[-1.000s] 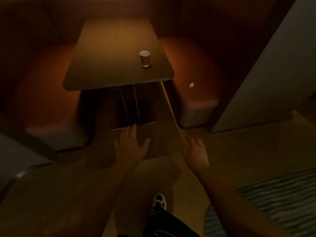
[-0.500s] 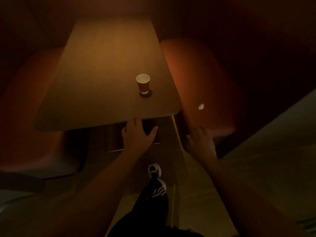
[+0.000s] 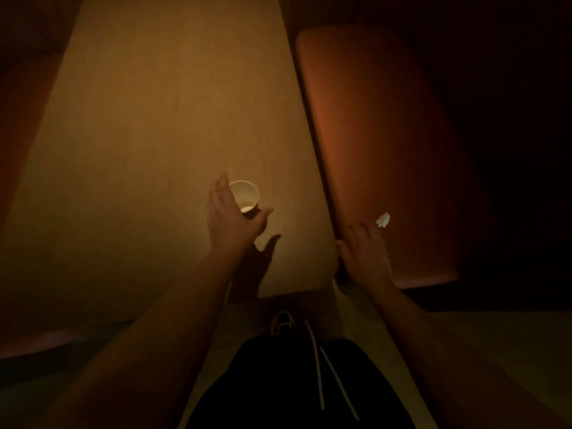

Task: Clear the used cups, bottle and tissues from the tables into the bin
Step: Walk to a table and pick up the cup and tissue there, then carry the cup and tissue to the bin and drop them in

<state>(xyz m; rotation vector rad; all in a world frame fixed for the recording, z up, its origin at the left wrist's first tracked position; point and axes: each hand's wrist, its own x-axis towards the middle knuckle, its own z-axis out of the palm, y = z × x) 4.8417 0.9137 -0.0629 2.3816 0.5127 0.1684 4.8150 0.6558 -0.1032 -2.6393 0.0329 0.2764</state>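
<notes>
The left hand (image 3: pixel 233 219), fingers spread and thumb out, cups round the small dark paper cup with a pale inside (image 3: pixel 246 198) standing near the right edge of the long wooden table (image 3: pixel 148 144), at the hand's one o'clock, seemingly readying a grip, though contact is unclear. At three o'clock from the cup, the right hand (image 3: pixel 365 260) reaches with straight fingers over the orange padded bench seat (image 3: pixel 387 150) toward the crumpled white tissue (image 3: pixel 383 219), not yet holding it. No bin or bottle shows, and the dim light hides the cup's contents.
</notes>
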